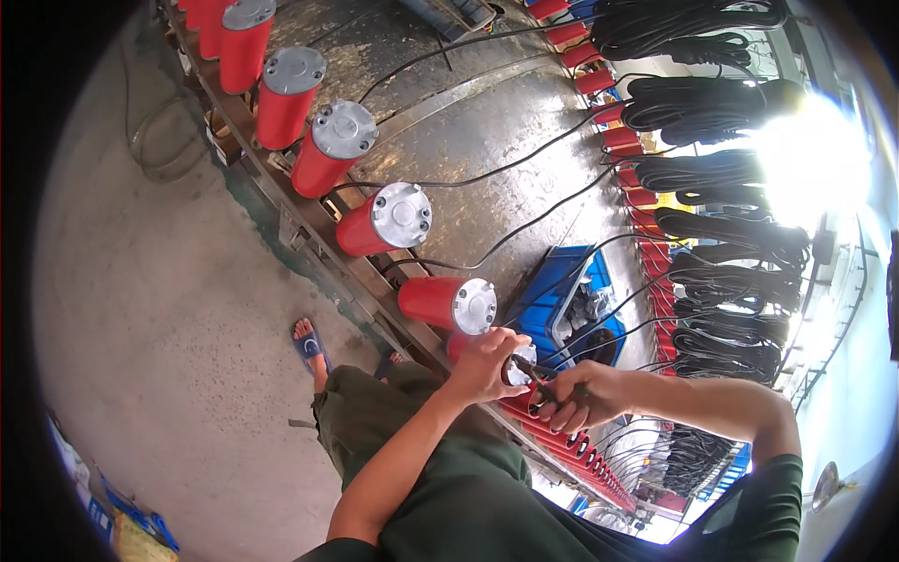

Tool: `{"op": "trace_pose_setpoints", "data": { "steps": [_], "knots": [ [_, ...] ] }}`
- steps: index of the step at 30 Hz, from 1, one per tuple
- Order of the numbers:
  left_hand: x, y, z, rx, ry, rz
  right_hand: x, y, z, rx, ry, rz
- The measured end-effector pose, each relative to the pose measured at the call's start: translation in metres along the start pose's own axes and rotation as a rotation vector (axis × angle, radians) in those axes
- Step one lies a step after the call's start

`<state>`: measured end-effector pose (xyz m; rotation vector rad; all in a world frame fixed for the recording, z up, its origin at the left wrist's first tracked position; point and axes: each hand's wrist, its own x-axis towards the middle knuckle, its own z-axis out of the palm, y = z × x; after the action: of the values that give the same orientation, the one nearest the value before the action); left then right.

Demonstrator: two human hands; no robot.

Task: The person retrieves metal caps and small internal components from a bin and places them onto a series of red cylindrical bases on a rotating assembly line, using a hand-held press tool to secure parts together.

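My left hand [485,365] is closed round a silver metal end cap [522,363], its thumb and fingers on the rim. The cap is at the top of a red cylinder that my hand largely covers. In my right fist [582,395] are dark-handled pliers [530,369], their nose against the cap's face. The tool's exact shape is partly hidden by my fingers. Just beyond my left hand leans a red cylinder [433,300] with a silver cap, one of a row with several more such cylinders [384,220].
A blue bin [554,290] with dark and grey parts stands on the worn metal table [487,122]. Black cables [506,178] cross it toward hanging coils [707,108]. Open red tubes [581,450] line the near right. My sandalled foot [310,345] is on the floor below the bench edge.
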<state>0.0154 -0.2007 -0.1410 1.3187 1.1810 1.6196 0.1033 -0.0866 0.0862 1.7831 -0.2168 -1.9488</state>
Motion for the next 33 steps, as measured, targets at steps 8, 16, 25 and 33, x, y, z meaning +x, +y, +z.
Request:
{"op": "trace_pose_setpoints", "data": {
  "steps": [8, 16, 25, 33],
  "knots": [
    [0.0, -0.001, -0.002, 0.02, 0.004, -0.01, -0.002, 0.002, 0.0, -2.553, 1.184, -0.643],
    [-0.001, -0.002, 0.002, 0.013, 0.008, 0.012, 0.002, 0.022, 0.01, -2.286, 1.111, -0.329],
    [0.0, 0.001, 0.004, 0.025, 0.014, 0.024, 0.015, 0.006, -0.018, -0.549, 0.143, -0.061],
    [0.005, 0.008, -0.004, 0.02, -0.005, 0.038, 0.001, 0.012, 0.007, -0.911, 0.414, -0.154]
  ]
}}
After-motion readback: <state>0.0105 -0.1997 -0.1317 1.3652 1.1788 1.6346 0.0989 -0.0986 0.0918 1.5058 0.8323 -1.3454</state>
